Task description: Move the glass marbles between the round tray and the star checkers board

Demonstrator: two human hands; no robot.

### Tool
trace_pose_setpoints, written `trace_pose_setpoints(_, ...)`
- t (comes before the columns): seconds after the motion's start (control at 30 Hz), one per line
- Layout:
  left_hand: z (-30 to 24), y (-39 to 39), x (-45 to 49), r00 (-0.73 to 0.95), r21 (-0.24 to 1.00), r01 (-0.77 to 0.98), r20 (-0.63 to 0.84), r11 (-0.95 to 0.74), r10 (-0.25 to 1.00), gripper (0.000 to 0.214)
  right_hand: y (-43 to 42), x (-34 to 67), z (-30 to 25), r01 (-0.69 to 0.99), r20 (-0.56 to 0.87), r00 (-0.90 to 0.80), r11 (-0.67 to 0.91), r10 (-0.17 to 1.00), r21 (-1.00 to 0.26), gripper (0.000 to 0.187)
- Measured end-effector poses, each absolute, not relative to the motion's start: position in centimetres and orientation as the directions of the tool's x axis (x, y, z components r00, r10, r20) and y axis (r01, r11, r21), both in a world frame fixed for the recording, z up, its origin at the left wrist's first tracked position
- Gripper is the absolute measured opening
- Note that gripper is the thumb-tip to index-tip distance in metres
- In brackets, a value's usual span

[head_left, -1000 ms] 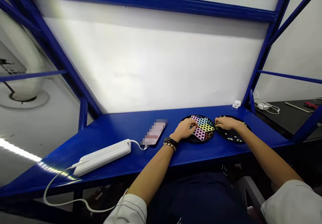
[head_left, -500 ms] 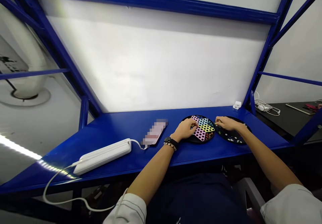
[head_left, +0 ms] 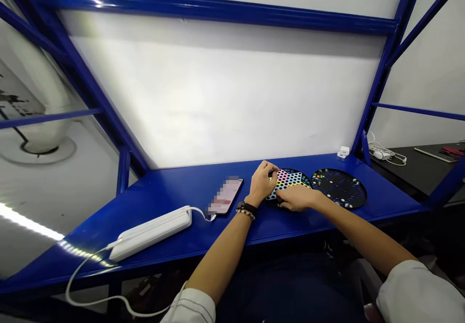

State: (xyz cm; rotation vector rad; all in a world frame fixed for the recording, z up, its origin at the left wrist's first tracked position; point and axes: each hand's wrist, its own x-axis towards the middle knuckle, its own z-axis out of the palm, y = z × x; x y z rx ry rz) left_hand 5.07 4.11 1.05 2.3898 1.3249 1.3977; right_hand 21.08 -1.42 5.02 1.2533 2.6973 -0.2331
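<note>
A round black Chinese checkers board [head_left: 285, 180], with a pink, yellow and blue star full of holes, lies on the blue table. My left hand [head_left: 263, 183] is over its left edge with the fingers curled in at the star; what they pinch is hidden. Over the near side of the board is my right hand [head_left: 298, 197], fingertips drawn together on the star's lower left; anything between them cannot be seen. Just right of the board lies a round black tray [head_left: 336, 187] with small coloured pieces scattered in it, and neither hand touches it.
Left of the board lies a phone [head_left: 228, 198] on a white cable. A long white power strip [head_left: 150, 232] sits on the table's left part. At the back right stands a small white plug [head_left: 343, 152]. Blue frame bars [head_left: 218, 10] and a white panel rise behind.
My right hand has moved left from the black tray onto the board. My left hand has shifted slightly up and left. The star's colours now sit differently, as if turned.
</note>
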Motion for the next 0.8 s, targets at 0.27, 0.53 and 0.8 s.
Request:
trace_pose_setpoints(0.27, 1.1, 4.2, 5.1, 0.213, 0.453, 0.626, 0.683, -0.634, 0.698, 0.018, -1.3, 20.0, 5.8, 0.788, -0.216, -0.615, 0.59, 0.758, -0.176, 0.016)
trace_pose_setpoints(0.53, 1.0, 4.3, 5.2, 0.226, 0.439, 0.618, 0.695, -0.652, 0.682, 0.019, -1.8, 19.8, 4.2, 0.827, -0.085, -0.55, 0.526, 0.831, -0.199, 0.017)
trace_pose_setpoints(0.8, 1.5, 4.3, 4.9, 0.193, 0.442, 0.644, 0.696, -0.625, 0.691, 0.018, -2.4, 18.4, 3.2, 0.858, 0.025, -0.475, 0.469, 0.88, -0.21, 0.02)
